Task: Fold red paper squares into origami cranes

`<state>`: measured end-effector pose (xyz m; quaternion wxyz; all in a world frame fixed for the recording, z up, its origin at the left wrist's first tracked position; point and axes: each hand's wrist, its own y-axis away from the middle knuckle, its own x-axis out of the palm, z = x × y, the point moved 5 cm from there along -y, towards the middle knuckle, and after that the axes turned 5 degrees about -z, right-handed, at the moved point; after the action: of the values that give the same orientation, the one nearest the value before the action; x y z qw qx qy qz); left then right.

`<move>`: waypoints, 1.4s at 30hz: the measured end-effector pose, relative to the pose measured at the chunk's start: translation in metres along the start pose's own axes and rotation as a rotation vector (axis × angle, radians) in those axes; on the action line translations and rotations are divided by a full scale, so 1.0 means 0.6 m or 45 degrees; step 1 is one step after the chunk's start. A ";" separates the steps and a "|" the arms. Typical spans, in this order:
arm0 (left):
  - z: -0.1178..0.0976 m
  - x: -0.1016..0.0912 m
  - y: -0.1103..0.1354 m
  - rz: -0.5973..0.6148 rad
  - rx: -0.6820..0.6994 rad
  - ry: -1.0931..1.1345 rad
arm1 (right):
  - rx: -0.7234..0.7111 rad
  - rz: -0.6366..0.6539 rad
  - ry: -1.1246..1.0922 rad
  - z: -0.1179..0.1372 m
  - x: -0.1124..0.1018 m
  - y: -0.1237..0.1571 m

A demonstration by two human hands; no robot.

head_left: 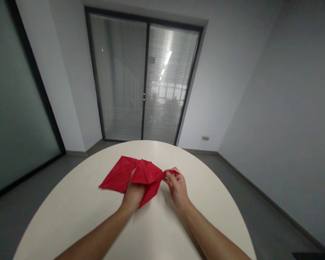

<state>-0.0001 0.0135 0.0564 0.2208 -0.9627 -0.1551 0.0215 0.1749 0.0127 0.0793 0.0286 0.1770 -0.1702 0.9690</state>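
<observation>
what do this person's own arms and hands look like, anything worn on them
Both forearms are bare, with no sleeve, watch or bracelet in view. The right hand is ungloved; no ring shows. The left hand is mostly covered, so rings there can't be judged.

Worn on the head, the lone camera looks forward and down from the near side of a round desk (78, 220), the left hand (135, 193) and right hand (177, 186) fairly close below, its wide view reaching glass doors (121, 83) well beyond.
</observation>
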 end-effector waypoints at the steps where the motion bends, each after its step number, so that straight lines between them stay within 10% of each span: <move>1: -0.004 -0.003 0.005 -0.026 0.012 -0.004 | 0.000 -0.012 0.005 0.000 -0.002 -0.001; 6: -0.053 -0.031 0.015 -0.135 0.422 -0.336 | -0.111 -0.086 0.227 0.003 -0.012 -0.013; 11: -0.101 -0.029 0.019 0.172 0.991 -0.621 | -0.141 -0.048 0.254 0.008 -0.007 -0.012; 17: -0.108 -0.025 0.019 0.286 0.935 -0.612 | -0.035 0.217 0.065 0.008 0.026 0.016; 42: -0.106 -0.041 0.003 0.175 0.911 -0.584 | 0.063 0.138 0.140 0.004 0.022 0.011</move>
<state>-0.0162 -0.0223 0.1125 0.4986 -0.8038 -0.1183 0.3022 0.1625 0.0055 0.0841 -0.0189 0.1148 -0.1537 0.9812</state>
